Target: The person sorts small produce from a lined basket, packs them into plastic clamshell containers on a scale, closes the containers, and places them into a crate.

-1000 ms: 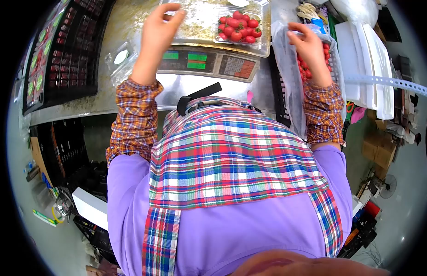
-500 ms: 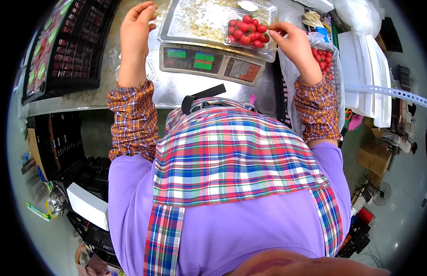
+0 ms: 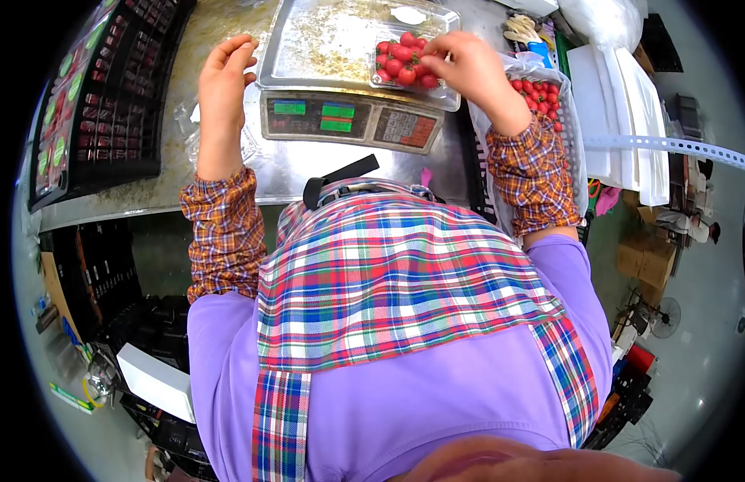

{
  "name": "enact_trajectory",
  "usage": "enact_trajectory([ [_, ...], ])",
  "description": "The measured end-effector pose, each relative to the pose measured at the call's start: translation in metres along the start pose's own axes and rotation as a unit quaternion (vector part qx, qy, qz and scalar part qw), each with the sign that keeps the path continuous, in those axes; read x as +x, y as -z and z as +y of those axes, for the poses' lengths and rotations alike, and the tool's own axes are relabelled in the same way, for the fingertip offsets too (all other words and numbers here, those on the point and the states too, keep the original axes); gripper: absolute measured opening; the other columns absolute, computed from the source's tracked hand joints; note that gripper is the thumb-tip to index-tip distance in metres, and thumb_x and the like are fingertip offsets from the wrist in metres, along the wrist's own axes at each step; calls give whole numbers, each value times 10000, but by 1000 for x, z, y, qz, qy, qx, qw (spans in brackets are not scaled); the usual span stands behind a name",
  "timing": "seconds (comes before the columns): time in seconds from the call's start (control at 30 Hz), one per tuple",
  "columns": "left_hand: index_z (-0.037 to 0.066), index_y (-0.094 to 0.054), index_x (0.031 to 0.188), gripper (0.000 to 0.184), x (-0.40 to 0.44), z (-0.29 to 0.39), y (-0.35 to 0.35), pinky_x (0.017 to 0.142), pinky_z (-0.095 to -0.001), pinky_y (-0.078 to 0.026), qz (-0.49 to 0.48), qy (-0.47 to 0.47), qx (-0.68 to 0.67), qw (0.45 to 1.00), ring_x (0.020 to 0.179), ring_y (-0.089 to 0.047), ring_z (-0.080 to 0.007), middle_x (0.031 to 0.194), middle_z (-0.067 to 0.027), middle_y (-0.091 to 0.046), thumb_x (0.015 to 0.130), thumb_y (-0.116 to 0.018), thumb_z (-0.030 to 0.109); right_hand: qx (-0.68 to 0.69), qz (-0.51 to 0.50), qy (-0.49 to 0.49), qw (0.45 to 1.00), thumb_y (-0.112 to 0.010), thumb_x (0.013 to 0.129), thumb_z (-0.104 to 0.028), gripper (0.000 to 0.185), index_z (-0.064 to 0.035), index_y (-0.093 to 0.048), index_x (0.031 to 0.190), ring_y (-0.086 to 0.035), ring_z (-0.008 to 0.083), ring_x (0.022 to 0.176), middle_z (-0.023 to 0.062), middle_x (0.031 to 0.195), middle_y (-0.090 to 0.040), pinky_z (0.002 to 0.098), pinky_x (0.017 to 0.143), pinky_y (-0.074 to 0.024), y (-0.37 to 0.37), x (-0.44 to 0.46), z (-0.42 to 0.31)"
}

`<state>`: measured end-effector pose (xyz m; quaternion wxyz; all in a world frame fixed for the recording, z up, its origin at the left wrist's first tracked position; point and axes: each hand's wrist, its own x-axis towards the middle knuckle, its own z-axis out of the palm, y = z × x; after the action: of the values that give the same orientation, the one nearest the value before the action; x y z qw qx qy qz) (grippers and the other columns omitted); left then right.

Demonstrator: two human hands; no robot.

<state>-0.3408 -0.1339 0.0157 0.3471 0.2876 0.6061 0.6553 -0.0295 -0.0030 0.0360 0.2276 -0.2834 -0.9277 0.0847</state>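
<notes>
My right hand (image 3: 475, 79) reaches over a clear plastic punnet of red cherry tomatoes (image 3: 402, 55). Its thumb and fingertips are closed at a tomato on the punnet's right side, partly covering it. The punnet rests on the right part of the metal pan (image 3: 308, 68) of a weighing scale (image 3: 356, 120), which has green lit displays. A small white oval piece (image 3: 409, 15) lies behind the punnet on the pan. Left of the scale, my left hand (image 3: 224, 84) hovers with loosely curled fingers apart, holding nothing visible.
A lined crate (image 3: 577, 120) with more tomatoes stands on the right, beneath my right forearm. Stacked black crates (image 3: 120, 104) of packed punnets are at the left. Gloves (image 3: 521, 30) lie at the back right, near white foam boxes (image 3: 621, 120).
My right hand has moved slightly left, from the punnet's right edge to over its tomatoes. The view has shifted a little; the punnet stays on the pan.
</notes>
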Motion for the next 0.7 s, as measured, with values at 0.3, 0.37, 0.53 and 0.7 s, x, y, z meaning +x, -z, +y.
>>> enact_trajectory([
  [0.3, 49, -608, 1095, 236, -4, -5, -6, 697, -230, -440, -45, 18, 4, 999, 867, -550, -104, 1035, -36, -649, 889, -601, 163, 12, -36, -166, 985, -656, 799, -395, 334, -62, -653, 823, -650, 272, 689, 96, 768, -668, 348, 591, -506, -11, -5, -40],
  [0.37, 48, -607, 1097, 233, -4, -3, 1, 699, -233, -443, -30, 11, 6, 999, 867, -552, -107, 1038, -39, -649, 892, -595, 158, 326, -65, -267, 905, -618, 837, -339, 342, -35, -649, 989, -657, 235, 777, 101, 878, -677, 316, 632, -500, 17, -5, -25],
  [0.53, 38, -592, 1111, 239, -3, -5, 12, 707, -245, -448, 8, 23, -4, 1000, 850, -548, -112, 1043, -48, -646, 895, -584, 140, 806, 59, -247, 535, -538, 886, -188, 302, 16, -551, 1107, -565, 283, 923, 186, 1121, -554, 296, 724, -489, 78, -16, -21],
  [0.7, 30, -575, 1130, 252, -1, -10, 7, 703, -249, -449, -7, 43, -8, 999, 842, -550, -114, 1040, -55, -644, 897, -577, 128, 684, 96, -312, 652, -578, 909, -185, 145, -44, -591, 938, -551, 124, 767, 17, 792, -559, 237, 616, -446, 53, -45, 29],
])
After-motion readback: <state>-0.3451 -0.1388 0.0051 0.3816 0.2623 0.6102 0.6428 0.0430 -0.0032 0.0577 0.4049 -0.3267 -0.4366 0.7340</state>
